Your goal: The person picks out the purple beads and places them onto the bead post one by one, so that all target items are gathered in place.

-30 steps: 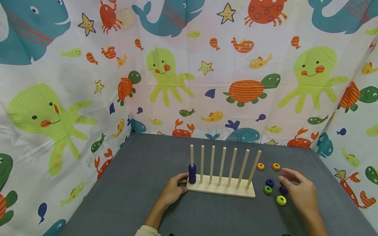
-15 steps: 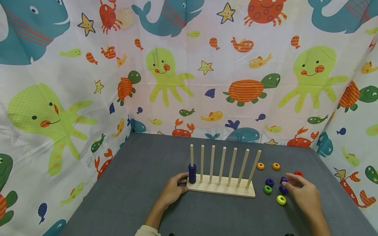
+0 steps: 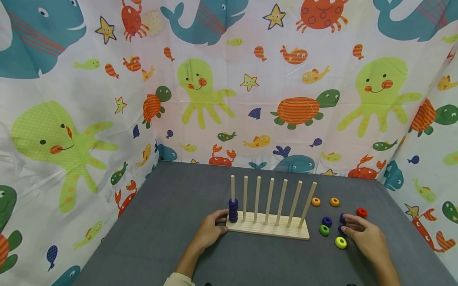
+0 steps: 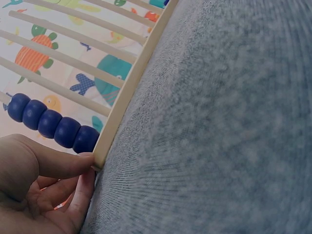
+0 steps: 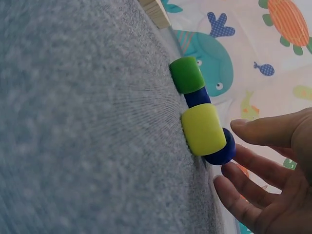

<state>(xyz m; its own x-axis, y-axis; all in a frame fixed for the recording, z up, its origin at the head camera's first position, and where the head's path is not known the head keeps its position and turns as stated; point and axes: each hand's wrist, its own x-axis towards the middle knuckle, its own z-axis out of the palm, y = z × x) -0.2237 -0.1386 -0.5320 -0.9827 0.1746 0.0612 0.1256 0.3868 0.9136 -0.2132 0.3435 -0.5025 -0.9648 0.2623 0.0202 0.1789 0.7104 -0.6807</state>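
Loose blue beads point(image 5: 226, 152) lie on the counter point(image 3: 272, 262) beside our right hand point(image 3: 368, 238), its fingers spread, touch unclear; our left hand point(image 3: 209, 231) pinches the end of the peg rack point(image 3: 270, 230). We judge the beads light, stiff, perhaps slippery, hardly fragile; we should take one by its rounded sides.

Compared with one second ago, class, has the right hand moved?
Yes: the right hand moved lower in the head view, uncovering the red ring.

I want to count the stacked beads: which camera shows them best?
The left wrist view: five stacked blue beads show large and distinct. In the head view they're small; the right wrist view doesn't show them.
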